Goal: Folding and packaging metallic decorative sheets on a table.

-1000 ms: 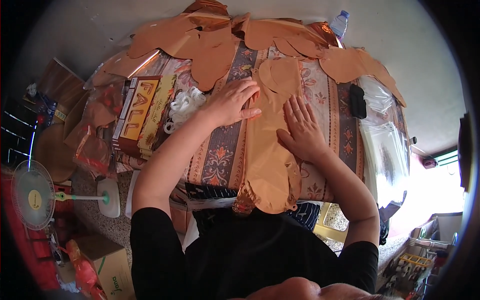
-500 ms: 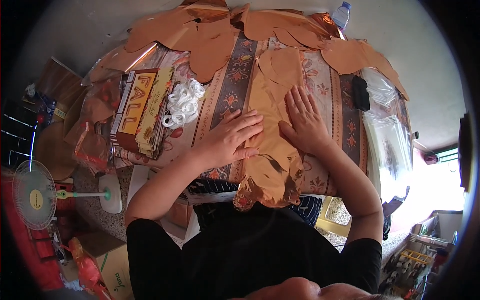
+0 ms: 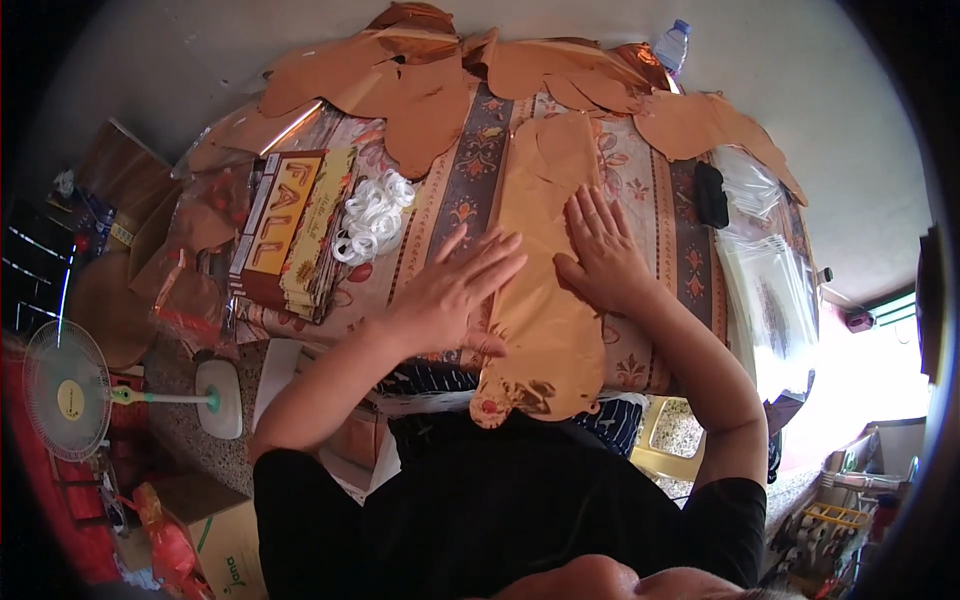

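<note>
A flat, uninflated copper-gold foil balloon (image 3: 545, 330) lies lengthwise in front of me, its near end hanging over the table edge. My right hand (image 3: 610, 255) lies palm down along its right edge, fingers stretched out. At the left edge of the foil is my left hand (image 3: 445, 295), open with fingers spread and thumb apart. Whether its palm touches the foil, I cannot tell. The near part of the balloon looks mostly smooth, with a few creases at its shiny bottom end.
More flat copper foil balloons (image 3: 425, 120) line the far edge of the patterned tablecloth (image 3: 470, 190). Left are white ribbon coils (image 3: 375, 215), printed cards (image 3: 322, 235) and a packaging sleeve (image 3: 285, 215). Clear plastic bags (image 3: 770, 310) and a black item (image 3: 711, 197) lie right; a bottle (image 3: 672, 47) stands behind.
My left hand has shifted a little left and down, its fingers spreading wider. The foil's near part looks smoother than before. My right hand stays nearly in place.
</note>
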Demonstrator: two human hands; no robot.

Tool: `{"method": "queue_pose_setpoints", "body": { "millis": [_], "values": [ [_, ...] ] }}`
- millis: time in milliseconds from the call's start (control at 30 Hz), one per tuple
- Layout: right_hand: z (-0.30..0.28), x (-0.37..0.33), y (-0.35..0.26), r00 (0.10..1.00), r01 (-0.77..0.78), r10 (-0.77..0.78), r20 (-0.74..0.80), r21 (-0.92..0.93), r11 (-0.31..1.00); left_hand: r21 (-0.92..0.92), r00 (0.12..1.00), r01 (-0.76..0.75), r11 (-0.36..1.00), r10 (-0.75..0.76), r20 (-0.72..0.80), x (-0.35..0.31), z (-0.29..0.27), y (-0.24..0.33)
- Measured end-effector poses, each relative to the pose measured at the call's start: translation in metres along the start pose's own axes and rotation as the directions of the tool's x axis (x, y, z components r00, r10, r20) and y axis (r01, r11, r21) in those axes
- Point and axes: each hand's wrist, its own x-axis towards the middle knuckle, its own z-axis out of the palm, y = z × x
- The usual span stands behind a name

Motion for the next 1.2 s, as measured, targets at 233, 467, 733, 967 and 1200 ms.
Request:
{"method": "queue_pose_setpoints", "body": {
  "millis": [233,467,733,967,1200],
  "values": [
    [-0.006,-0.014,-0.01,0.999,0.019,-0.02,0.037,0.034,0.999,-0.02,0.987,-0.092,0.996,0.089,-0.131,-0.048,0.009,0.039],
    [-0.009,-0.023,-0.016,0.997,0.025,-0.027,0.075,0.033,0.999,-0.13,0.973,-0.088,0.988,0.057,-0.222,-0.039,0.007,0.048],
    [0.0,-0.023,-0.012,0.997,0.075,-0.074,-0.036,0.045,0.996,0.159,0.933,-0.231,0.96,0.265,-0.244,-0.018,-0.006,0.018],
    [-0.002,-0.023,-0.014,0.999,0.044,-0.044,-0.003,0.054,0.998,0.123,0.926,-0.316,0.941,0.334,-0.176,-0.005,-0.003,0.006],
    [-0.006,-0.022,-0.015,0.999,0.023,-0.025,0.035,0.057,0.998,0.155,0.904,-0.362,0.919,0.387,-0.181,0.004,-0.002,-0.003]
  ]
}}
